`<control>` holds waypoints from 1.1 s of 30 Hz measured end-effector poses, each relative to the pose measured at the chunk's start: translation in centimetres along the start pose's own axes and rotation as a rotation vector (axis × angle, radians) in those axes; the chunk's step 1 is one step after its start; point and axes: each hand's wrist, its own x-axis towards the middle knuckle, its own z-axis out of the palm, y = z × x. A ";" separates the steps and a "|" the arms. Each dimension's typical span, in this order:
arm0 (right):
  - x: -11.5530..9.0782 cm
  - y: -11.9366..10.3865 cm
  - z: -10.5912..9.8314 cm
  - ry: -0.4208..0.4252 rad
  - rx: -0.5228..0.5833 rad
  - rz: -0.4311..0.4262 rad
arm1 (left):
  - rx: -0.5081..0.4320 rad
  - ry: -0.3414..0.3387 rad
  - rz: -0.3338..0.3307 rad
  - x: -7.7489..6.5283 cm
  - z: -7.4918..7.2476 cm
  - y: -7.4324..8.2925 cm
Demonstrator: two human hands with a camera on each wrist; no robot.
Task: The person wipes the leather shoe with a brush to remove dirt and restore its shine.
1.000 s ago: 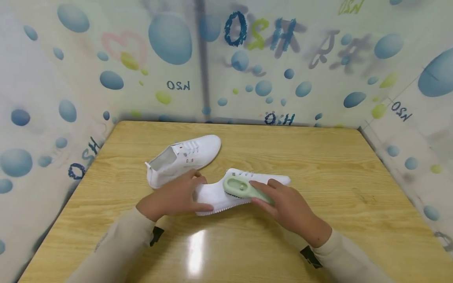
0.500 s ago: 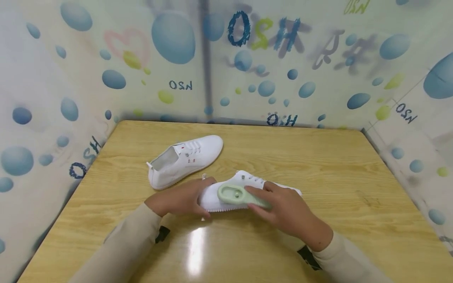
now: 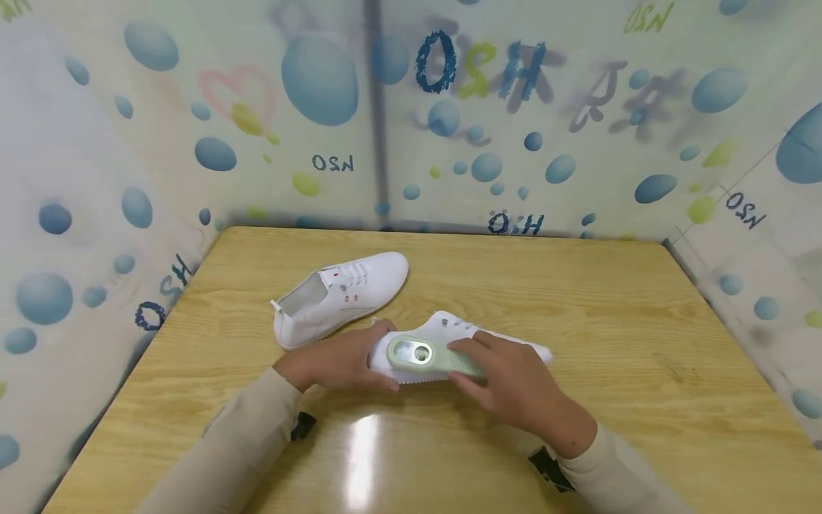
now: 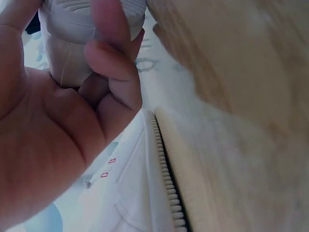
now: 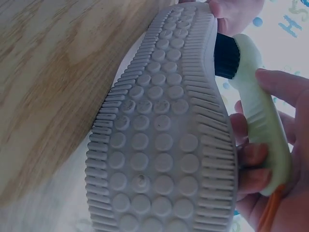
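My left hand [image 3: 349, 357] grips the heel of a white lace-up shoe [image 3: 443, 328], thumb and fingers curled round it. The shoe is tipped on its side, and its studded sole [image 5: 161, 121] fills the middle of the right wrist view. A pale green scrub brush [image 3: 417, 353] is in my right hand [image 3: 516, 378], with fingers wrapped about its handle. In the right wrist view, the brush's dark bristles [image 5: 227, 55] touch the side of the shoe near the heel. My right fingers hide part of the shoe's toe end in the head view.
A second white shoe [image 3: 343, 296] stands upright on the wooden table [image 3: 578, 307], behind my left hand, its toe pointing right. Patterned walls [image 3: 481, 143] rise at the table's back and sides. An orange cord [image 5: 270, 210] hangs at the brush handle's end.
The brush has moved left along the shoe's side toward the heel. The held shoe has shifted slightly right and turned more onto its side. The other shoe stays in place.
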 end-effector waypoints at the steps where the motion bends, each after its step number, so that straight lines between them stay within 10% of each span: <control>1: 0.0 0.0 0.1 0.002 0.011 0.001 | -0.006 -0.003 -0.006 0.0 0.0 0.0; 33: -0.5 -0.6 -0.4 0.017 0.041 0.028 | -0.058 -0.031 -0.035 0.2 0.1 -0.1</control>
